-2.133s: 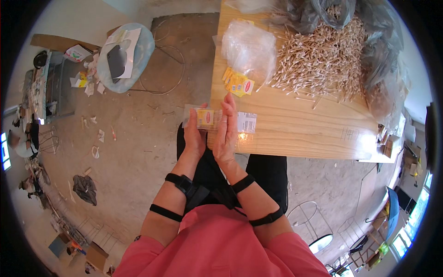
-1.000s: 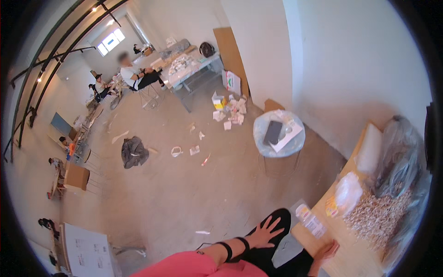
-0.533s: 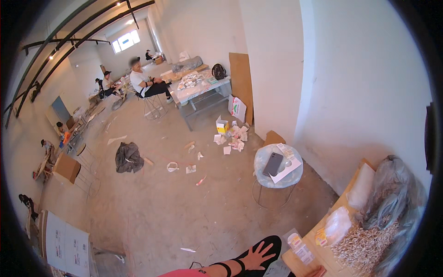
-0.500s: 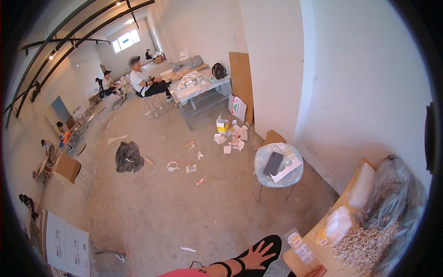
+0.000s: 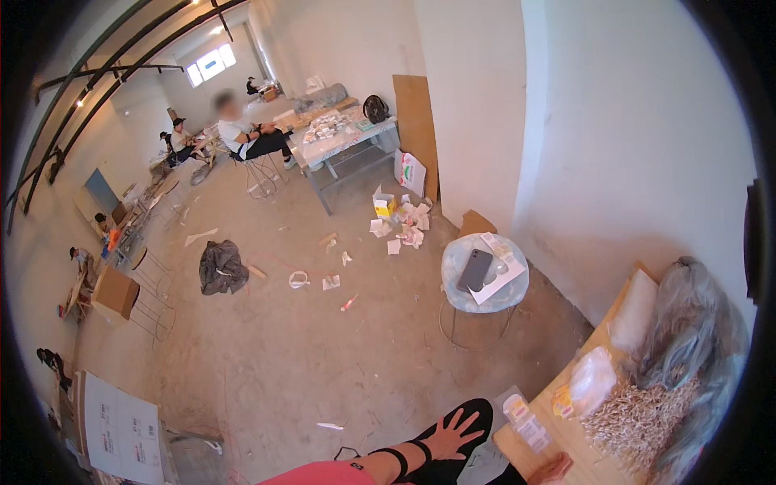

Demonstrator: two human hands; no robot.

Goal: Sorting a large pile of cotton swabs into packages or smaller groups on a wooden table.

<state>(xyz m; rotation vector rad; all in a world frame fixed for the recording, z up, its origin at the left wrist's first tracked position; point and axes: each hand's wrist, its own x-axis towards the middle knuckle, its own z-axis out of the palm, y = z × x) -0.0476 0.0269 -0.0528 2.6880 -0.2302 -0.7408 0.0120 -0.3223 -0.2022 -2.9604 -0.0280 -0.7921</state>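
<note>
My left hand (image 5: 454, 436) lies open on my black-clad knee (image 5: 482, 416), its fingers spread and nothing in them. A pink sleeve and dark bands show on that arm. At the lower edge, my right hand (image 5: 551, 469) rests on the near edge of the wooden table (image 5: 517, 447), only partly in view, fingers stretched out. Close by it lies a clear pack with a printed label (image 5: 529, 428). Farther along the tabletop are a white plastic bag (image 5: 592, 384) with a yellow label and a heap of thin sticks that look like cotton swabs (image 5: 638, 424), spilling from a large clear bag (image 5: 687, 323).
A plastic-covered round stool (image 5: 511, 301) holds a dark phone (image 5: 475, 270) and a white cutout sheet. Crumpled paper (image 5: 414, 222), a dark cloth (image 5: 222, 267) and scraps lie on the floor. A seated person (image 5: 242, 137) is at a far table (image 5: 323, 153). Cartons (image 5: 121, 428) stand left.
The view has shifted slightly, so the room sits a little higher and further left. More of my right hand shows at the table edge. My left hand stays on the knee.
</note>
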